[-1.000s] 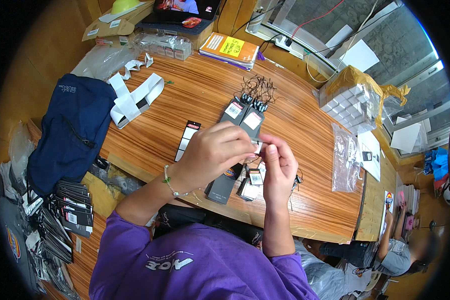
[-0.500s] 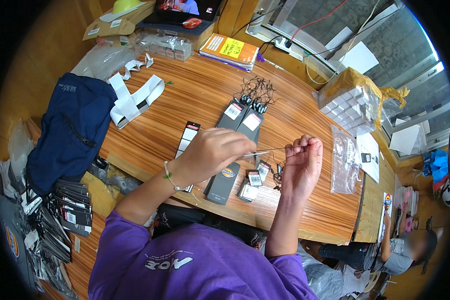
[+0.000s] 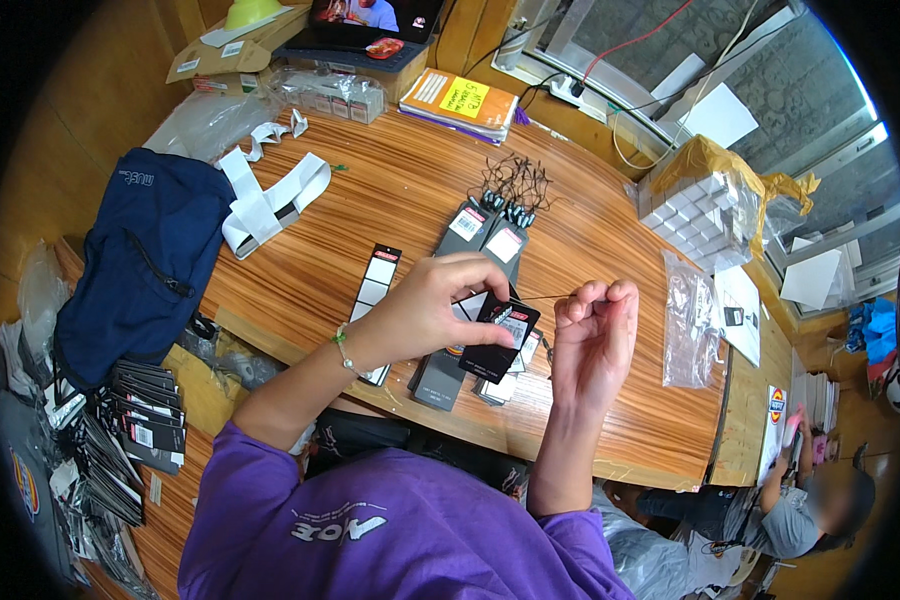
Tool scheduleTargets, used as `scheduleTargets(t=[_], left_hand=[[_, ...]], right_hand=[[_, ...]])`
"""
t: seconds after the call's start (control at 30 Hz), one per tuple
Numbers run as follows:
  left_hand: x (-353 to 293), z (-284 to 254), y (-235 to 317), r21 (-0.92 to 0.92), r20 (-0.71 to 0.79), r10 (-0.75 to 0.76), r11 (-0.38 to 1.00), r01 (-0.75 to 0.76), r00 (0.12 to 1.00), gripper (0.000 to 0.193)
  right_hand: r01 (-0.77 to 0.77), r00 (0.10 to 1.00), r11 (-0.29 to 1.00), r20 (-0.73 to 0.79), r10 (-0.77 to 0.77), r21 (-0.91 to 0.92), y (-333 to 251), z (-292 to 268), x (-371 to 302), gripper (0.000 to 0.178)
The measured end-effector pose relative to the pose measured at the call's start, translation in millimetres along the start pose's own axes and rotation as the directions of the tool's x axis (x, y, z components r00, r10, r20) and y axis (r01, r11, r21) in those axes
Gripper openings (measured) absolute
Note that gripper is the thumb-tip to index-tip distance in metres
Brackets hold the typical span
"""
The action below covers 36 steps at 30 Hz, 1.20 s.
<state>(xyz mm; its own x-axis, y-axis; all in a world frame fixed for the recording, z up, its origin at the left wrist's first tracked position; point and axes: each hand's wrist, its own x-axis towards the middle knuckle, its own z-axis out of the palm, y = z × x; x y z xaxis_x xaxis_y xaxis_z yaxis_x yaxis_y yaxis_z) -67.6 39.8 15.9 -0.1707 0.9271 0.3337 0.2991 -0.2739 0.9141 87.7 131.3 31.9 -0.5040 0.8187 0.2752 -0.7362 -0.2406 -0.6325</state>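
My left hand (image 3: pixel 425 305) pinches a black hang tag (image 3: pixel 487 365) with a white sticker, tilted in front of it. A thin black string (image 3: pixel 542 297) stretches from the top of the tag to my right hand (image 3: pixel 595 345), whose fingertips are closed on it. Below lie a dark grey tag stack (image 3: pixel 438 385) and a pile of small stickered tags (image 3: pixel 498 390), partly covered by the held tag. Beyond my left hand are more stacked grey tags (image 3: pixel 503 243) with a tangle of black strings (image 3: pixel 515 182). A black strip with white labels (image 3: pixel 374 285) lies left of them.
On the table's left are a navy bag (image 3: pixel 135 265) and a white band (image 3: pixel 262 212). Notebooks (image 3: pixel 455 103) lie at the back; bagged white boxes (image 3: pixel 695 210) and a clear plastic bag (image 3: pixel 687 335) are right. Bundled tags (image 3: pixel 120 430) sit lower left. Another person (image 3: pixel 795 515) works at right.
My left hand has turned and now shows the black tag between thumb and fingers. My right hand has shifted slightly down and left, still pinching the string.
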Motion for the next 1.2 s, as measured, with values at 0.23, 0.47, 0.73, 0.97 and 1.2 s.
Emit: scheduleTargets(t=[0.23,0.47,0.73,0.97,1.2], left_hand=[[3,0,-6,0.107,-0.196,0.175,0.982,-0.157,0.965,0.011],[-3,-3,1,-0.203,-0.203,-0.112,0.977,0.070,0.973,0.009],[-2,-3,2,-0.427,-0.138,-0.168,0.899,0.094,0.976,0.007],[-3,-3,1,-0.420,-0.103,-0.198,0.897,0.138,0.975,0.007],[-3,1,1,-0.413,-0.060,-0.239,0.890,0.194,0.969,0.006]], right_hand=[[0.024,0.995,0.928,0.101,0.014,-0.372,0,-12,-4,0.012],[-0.060,0.982,0.810,0.112,0.153,-0.583,6,9,-12,0.023],[-0.138,0.955,0.691,0.088,0.282,-0.710,10,8,-14,0.015],[-0.113,0.946,0.641,0.116,0.304,-0.759,11,5,-14,0.013],[-0.087,0.956,0.628,0.112,0.270,-0.773,13,3,-15,0.012]])
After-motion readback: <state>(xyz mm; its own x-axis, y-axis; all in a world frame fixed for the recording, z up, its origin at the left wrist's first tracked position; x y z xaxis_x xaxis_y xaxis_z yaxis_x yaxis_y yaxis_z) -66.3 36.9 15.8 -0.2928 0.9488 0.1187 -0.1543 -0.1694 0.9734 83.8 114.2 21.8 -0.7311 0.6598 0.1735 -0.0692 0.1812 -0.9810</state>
